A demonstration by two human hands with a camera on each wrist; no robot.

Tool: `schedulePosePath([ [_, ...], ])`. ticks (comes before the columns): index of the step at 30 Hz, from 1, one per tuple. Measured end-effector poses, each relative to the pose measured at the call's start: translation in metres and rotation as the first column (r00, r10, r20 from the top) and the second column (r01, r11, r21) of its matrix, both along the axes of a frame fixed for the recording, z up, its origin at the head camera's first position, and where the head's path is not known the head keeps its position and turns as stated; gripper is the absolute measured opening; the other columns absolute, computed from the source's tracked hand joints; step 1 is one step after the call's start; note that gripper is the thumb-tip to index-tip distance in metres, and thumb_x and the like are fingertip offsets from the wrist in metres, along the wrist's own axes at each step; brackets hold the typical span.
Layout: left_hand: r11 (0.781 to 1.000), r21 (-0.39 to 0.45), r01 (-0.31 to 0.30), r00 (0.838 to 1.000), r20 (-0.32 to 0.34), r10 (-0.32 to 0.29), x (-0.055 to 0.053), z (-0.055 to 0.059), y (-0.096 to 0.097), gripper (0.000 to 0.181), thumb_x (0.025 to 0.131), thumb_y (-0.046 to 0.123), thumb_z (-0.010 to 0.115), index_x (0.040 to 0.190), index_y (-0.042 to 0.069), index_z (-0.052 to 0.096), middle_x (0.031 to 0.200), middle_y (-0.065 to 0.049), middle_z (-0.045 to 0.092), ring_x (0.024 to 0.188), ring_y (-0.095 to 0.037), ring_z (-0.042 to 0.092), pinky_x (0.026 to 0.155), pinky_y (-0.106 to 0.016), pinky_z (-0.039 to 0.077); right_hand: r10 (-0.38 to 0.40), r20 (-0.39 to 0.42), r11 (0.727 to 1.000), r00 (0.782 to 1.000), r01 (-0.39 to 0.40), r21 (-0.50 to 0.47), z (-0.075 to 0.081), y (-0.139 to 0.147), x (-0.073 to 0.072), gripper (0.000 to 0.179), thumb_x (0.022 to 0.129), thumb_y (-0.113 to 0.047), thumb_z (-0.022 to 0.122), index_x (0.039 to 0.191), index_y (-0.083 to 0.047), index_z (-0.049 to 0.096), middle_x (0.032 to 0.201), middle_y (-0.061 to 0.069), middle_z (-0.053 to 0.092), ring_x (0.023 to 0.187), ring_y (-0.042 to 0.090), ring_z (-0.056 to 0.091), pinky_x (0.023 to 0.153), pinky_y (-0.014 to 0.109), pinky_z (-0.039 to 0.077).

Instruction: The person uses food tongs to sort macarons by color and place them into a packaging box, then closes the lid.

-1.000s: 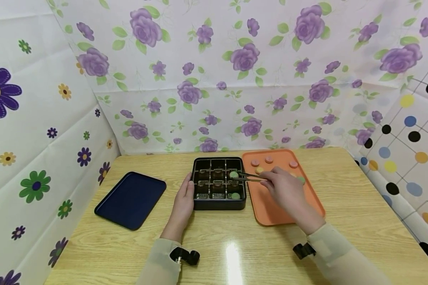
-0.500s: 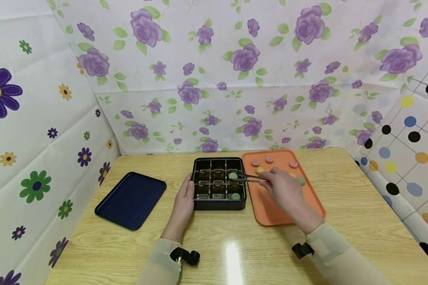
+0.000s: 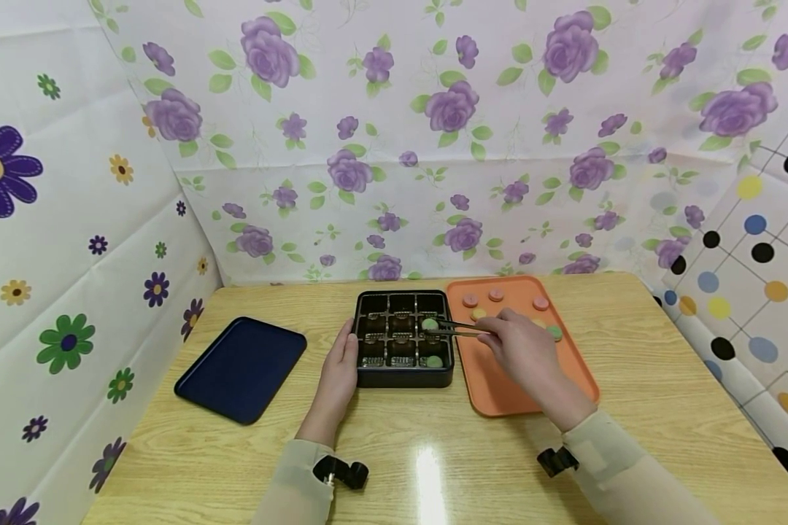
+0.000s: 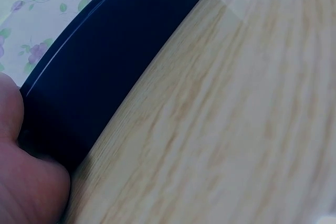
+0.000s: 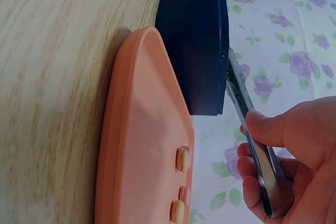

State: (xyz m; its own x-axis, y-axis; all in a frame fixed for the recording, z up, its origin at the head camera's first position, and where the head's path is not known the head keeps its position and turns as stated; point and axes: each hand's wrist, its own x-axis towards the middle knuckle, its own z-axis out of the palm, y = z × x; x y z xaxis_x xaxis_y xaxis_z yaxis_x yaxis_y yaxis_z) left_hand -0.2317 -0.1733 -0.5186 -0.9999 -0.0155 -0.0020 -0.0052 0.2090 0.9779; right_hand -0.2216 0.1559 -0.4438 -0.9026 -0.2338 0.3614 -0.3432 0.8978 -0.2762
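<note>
In the head view, a black box [image 3: 403,378] with a clear compartment insert stands mid-table. My left hand [image 3: 338,362] rests along its left wall, fingers stretched out against the side. With my right hand [image 3: 527,351] I grip metal tongs [image 3: 462,328], pinched between thumb and fingers in the right wrist view. The tongs' tips reach into the right column's middle compartment, one on each side of a green macaron [image 3: 430,324]. Another green macaron [image 3: 435,362] sits in the front right compartment. The box wall hides the tips in the right wrist view.
An orange tray [image 3: 499,386] lies right of the box, partly under my right forearm, bearing several pink, yellow and green macarons, among them a pink one [image 3: 541,302]. A dark blue tray [image 3: 239,370] lies to the left. Flowered cloth [image 3: 394,182] hangs behind the table.
The tongs' tips and the green macaron between them have dropped slightly into the middle right compartment, the tips drawing a little closer together. My left hand and the box have stayed put.
</note>
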Motion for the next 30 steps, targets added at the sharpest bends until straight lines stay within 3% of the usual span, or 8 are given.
schedulePosePath([
  [13, 1.000, -0.004, -0.004, 1.000, -0.009, 0.004, 0.001, 0.001, 0.001, 0.062, 0.123, 0.046, 0.032, 0.179, 0.022, 0.022, 0.183, -0.008, 0.019, 0.167, -0.038, 0.019, 0.132, -0.064, 0.020, 0.000, -0.002, 1.000, 1.000, 0.000, 0.001, 0.000, 0.001, 0.000, 0.016, 0.103, -0.023, 0.083, 0.118, -0.017, 0.085, 0.092, 0.003, 0.065, 0.067, 0.017, 0.056, 0.054, 0.035, 0.046],
  [22, 1.000, -0.025, 0.000, 1.000, -0.008, -0.001, 0.000, 0.001, 0.000, 0.062, 0.123, 0.046, 0.032, 0.179, 0.022, 0.022, 0.183, -0.010, 0.020, 0.166, -0.040, 0.022, 0.131, -0.065, 0.021, -0.014, 0.011, 1.000, 1.000, 0.015, -0.019, 0.000, 0.006, 0.004, 0.024, 0.104, -0.022, 0.081, 0.128, -0.016, 0.084, 0.094, 0.003, 0.065, 0.063, 0.016, 0.052, 0.051, 0.034, 0.041],
  [30, 1.000, -0.012, -0.004, 1.000, -0.003, 0.004, 0.001, -0.001, -0.001, 0.061, 0.123, 0.046, 0.032, 0.179, 0.024, 0.022, 0.183, -0.008, 0.020, 0.166, -0.038, 0.022, 0.132, -0.064, 0.021, -0.015, -0.024, 0.999, 1.000, 0.015, -0.030, 0.000, 0.014, 0.008, 0.026, 0.104, -0.020, 0.081, 0.130, -0.015, 0.083, 0.090, 0.003, 0.062, 0.059, 0.015, 0.047, 0.051, 0.035, 0.039],
])
